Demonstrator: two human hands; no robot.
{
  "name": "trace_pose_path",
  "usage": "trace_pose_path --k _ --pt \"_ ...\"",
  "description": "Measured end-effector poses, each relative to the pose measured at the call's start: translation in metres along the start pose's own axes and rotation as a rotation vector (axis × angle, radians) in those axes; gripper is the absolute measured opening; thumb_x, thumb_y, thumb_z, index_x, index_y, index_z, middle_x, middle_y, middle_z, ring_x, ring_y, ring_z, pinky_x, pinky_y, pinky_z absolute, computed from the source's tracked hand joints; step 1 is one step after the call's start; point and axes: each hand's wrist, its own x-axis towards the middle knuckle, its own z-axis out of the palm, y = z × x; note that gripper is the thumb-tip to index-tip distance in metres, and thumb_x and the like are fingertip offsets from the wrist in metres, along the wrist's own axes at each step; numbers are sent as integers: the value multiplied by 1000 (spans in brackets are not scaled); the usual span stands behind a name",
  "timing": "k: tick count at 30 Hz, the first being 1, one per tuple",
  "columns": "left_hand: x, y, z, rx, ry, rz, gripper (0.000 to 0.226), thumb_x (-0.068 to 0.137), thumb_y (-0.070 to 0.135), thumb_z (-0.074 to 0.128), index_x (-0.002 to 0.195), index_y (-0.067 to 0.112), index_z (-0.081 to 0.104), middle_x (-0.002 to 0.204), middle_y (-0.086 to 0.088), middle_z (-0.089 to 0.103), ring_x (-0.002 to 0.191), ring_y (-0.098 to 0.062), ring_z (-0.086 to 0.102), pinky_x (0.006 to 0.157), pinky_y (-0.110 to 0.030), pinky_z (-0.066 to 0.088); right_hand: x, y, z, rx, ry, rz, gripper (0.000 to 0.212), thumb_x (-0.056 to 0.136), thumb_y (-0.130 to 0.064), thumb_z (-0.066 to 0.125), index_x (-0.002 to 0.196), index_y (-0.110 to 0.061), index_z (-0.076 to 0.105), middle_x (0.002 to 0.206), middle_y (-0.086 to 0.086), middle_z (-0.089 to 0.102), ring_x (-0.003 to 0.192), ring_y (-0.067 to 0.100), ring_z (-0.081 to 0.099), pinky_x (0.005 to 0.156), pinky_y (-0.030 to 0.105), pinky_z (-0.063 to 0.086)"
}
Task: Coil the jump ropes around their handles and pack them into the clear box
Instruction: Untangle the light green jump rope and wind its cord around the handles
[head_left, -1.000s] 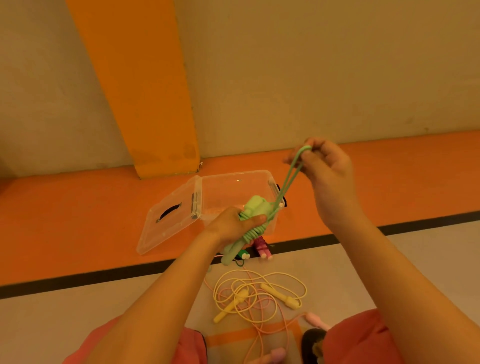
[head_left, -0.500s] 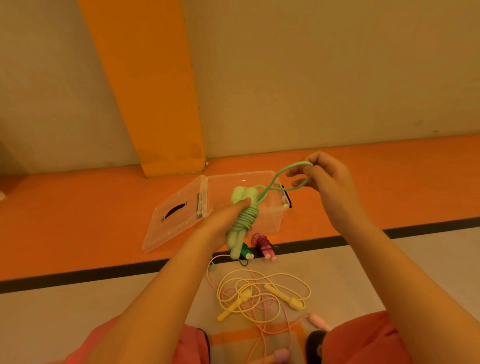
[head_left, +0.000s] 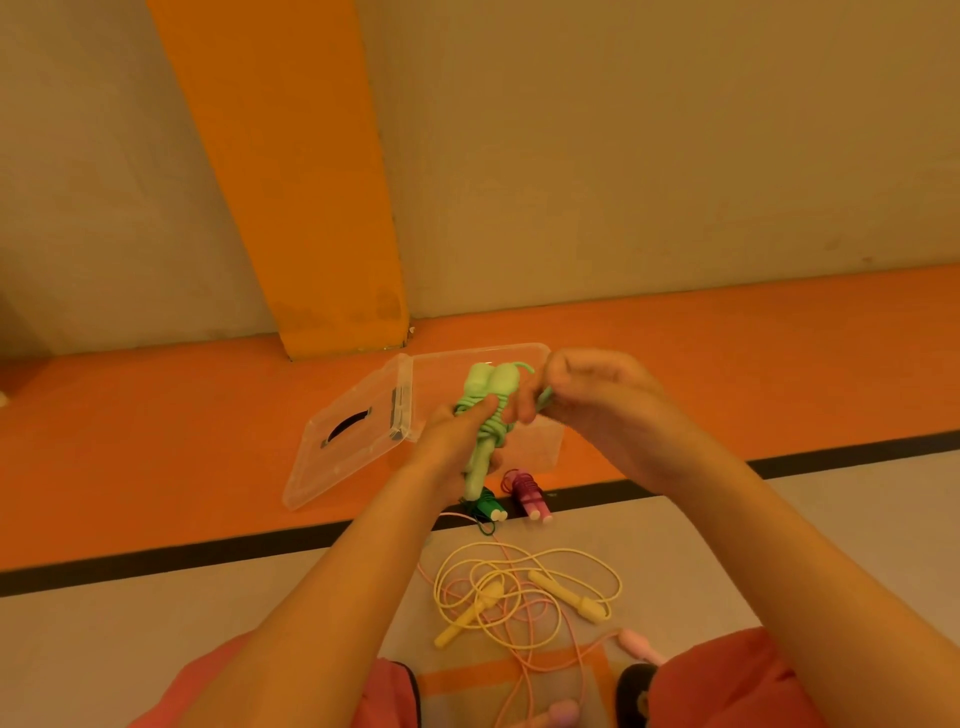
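My left hand (head_left: 457, 447) grips the light green jump rope (head_left: 491, 395) by its two handles, held upright with the cord coiled round their middle. My right hand (head_left: 587, 400) pinches the last loop of green cord right beside the handles. Behind them the clear box (head_left: 545, 447) stands open on the orange floor, its lid (head_left: 348, 441) lying flat to the left. A coiled dark green rope (head_left: 488, 506) and a coiled magenta rope (head_left: 530, 493) lie in front of the box. Loose yellow rope (head_left: 524, 592) and pink rope (head_left: 636, 642) lie tangled near my knees.
An orange pillar (head_left: 291, 171) rises against the beige wall behind the box. A black line (head_left: 156, 556) divides the orange floor from the grey floor. My knees in red cloth (head_left: 727, 686) frame the bottom edge.
My right hand has come down and left from a raised position, bringing the green cord loop in against the handles. The handles tilted upright in my left hand.
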Motion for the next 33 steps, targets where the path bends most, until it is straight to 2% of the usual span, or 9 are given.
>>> trace_pose_path --k 3,5,10,15,19,23,26,29,33 --pt "-3 -2 -2 34 42 30 22 95 16 58 104 -2 50 47 -2 55 33 -9 46 41 -17 39 -1 6 16 -107 -133 91 23 88 -19 49 69 -21 62 74 2 62 85 28 59 86 42 44" --pt "-7 0 -3 31 61 42 16 96 17 57 95 3 51 54 -7 55 27 -8 45 33 -12 32 -3 8 19 -84 -177 147 21 88 -14 46 70 -11 56 72 3 60 83 25 60 82 34 45" --pt "-12 2 -5 -4 97 120 35 95 17 57 120 -8 53 69 -9 60 36 -8 55 33 -16 39 -4 11 17 -44 -215 202 19 87 -13 45 72 -7 53 73 2 60 85 22 60 83 28 42" --pt "-11 2 -4 -28 35 125 35 91 20 63 119 0 57 79 -8 64 60 -17 57 44 -21 47 0 14 7 134 -20 134 19 88 -14 44 80 -11 61 90 13 61 94 27 58 89 29 47" --pt "-12 2 -5 -55 -8 110 39 86 17 69 120 6 52 97 -11 63 70 -17 59 52 -24 51 6 15 0 -217 206 16 22 94 -28 46 81 -19 61 85 15 63 89 30 58 84 37 47" --pt "-17 3 -4 111 -92 180 43 85 8 69 123 9 49 102 -11 62 74 -17 62 54 -27 54 7 6 0 -262 415 -21 27 102 -13 33 77 -14 43 63 -2 41 52 2 40 51 14 36" --pt "-29 6 -3 284 -125 295 49 84 11 70 120 33 45 104 -2 65 77 -14 67 52 -28 52 5 8 -5 -433 491 1 21 101 -17 35 81 -23 39 69 -7 42 57 -3 42 56 15 41" --pt "-34 5 -2 382 -145 422 60 80 12 75 126 35 44 111 3 62 82 -10 67 51 -27 50 5 13 -11 -636 489 5 20 100 -16 40 83 -28 38 71 -6 50 66 10 48 65 37 44" --pt "-37 5 2 415 -183 532 70 75 9 79 135 24 45 118 13 57 98 15 55 78 -12 50 4 19 -16 -833 429 -6 16 95 -9 50 85 -22 46 77 -10 53 70 6 51 61 18 39"
